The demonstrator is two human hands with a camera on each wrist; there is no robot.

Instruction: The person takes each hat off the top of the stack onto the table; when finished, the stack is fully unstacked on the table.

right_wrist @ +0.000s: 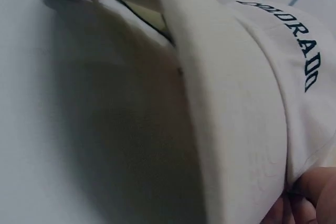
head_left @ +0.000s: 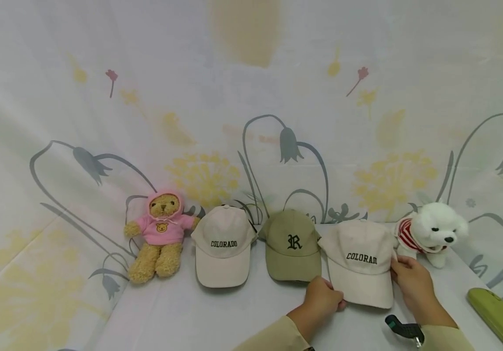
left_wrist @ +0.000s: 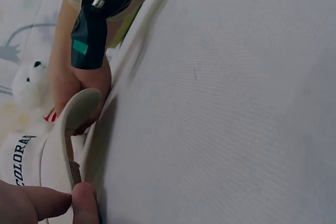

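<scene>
A cream baseball cap (head_left: 361, 263) lettered COLORADO stands tilted slightly on the white table between both hands. My left hand (head_left: 321, 300) pinches the left edge of its brim between thumb and finger, as the left wrist view shows close up at the fingertips (left_wrist: 84, 200). On the other side, my right hand (head_left: 415, 282) grips the cap's right side where brim meets crown; in the right wrist view its fingers (right_wrist: 315, 187) bunch the fabric there. An olive cap (head_left: 292, 248) with a black R sits just left of the held cap.
Further left are another cream COLORADO cap (head_left: 224, 248) and a teddy bear (head_left: 161, 234) in a pink hoodie. A white plush dog (head_left: 440, 229) sits behind my right hand. A green case (head_left: 497, 312) lies at the right edge. Flower-printed cloth hangs behind.
</scene>
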